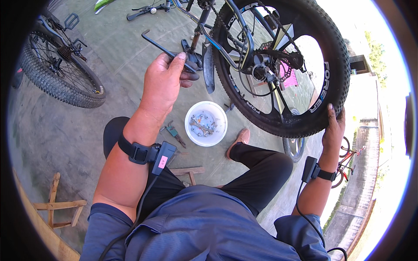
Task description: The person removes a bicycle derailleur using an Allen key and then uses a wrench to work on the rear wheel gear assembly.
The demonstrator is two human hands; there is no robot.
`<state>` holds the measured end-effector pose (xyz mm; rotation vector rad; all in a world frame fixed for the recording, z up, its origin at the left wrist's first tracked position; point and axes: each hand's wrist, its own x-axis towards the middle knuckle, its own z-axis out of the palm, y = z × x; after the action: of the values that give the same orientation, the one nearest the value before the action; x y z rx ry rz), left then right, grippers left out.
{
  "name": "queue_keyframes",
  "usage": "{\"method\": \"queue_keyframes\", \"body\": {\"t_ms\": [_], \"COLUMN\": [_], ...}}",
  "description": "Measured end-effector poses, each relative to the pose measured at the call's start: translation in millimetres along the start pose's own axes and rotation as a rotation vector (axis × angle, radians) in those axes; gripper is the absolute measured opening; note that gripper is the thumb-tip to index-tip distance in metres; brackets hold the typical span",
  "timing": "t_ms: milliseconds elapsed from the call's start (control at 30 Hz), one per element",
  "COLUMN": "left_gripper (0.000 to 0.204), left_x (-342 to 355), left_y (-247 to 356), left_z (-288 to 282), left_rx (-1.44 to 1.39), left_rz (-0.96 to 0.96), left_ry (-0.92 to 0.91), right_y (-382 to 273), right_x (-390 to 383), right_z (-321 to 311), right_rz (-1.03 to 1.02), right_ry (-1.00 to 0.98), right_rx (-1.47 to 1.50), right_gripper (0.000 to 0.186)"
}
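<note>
My left hand (170,71) is closed around a long dark L-shaped hex key (161,46), held up left of a raised bicycle frame (244,43). A black curved mudguard (208,69) hangs beside that hand. My right hand (333,122) grips the lower right of the bicycle's knobby black tire (305,126). The wheel has broad dark spokes with a brake disc and hub (261,69) at its middle. Below it on the ground stands a white bucket (191,135) holding several small metal parts and tools. A folding hex key set (175,134) lies left of the bucket.
Another bicycle's wheel (61,95) is at the upper left, a red bicycle (350,161) at the far right. Wooden frames (54,205) are at the lower left. A small wooden piece (187,170) lies beyond my legs. A low concrete wall (361,191) runs along the right side.
</note>
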<state>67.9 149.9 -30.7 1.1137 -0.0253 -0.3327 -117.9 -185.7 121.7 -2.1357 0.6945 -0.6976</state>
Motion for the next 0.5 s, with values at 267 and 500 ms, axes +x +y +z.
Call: {"method": "queue_keyframes", "body": {"t_ms": [267,500], "left_gripper": [0.021,0.020], "left_x": [-1,0], "left_y": [3,3], "left_z": [0,-4], "left_rx": [0.003,-0.004], "left_rz": [0.001,-0.002], "left_ry": [-0.001,0.015], "right_y": [7,29], "right_x": [-2,-24], "right_z": [0,0], "right_rz": [0.002,0.086], "right_ry": [0.004,0.001], "right_rx": [0.009,0.108], "right_gripper": [0.052,0.050]}}
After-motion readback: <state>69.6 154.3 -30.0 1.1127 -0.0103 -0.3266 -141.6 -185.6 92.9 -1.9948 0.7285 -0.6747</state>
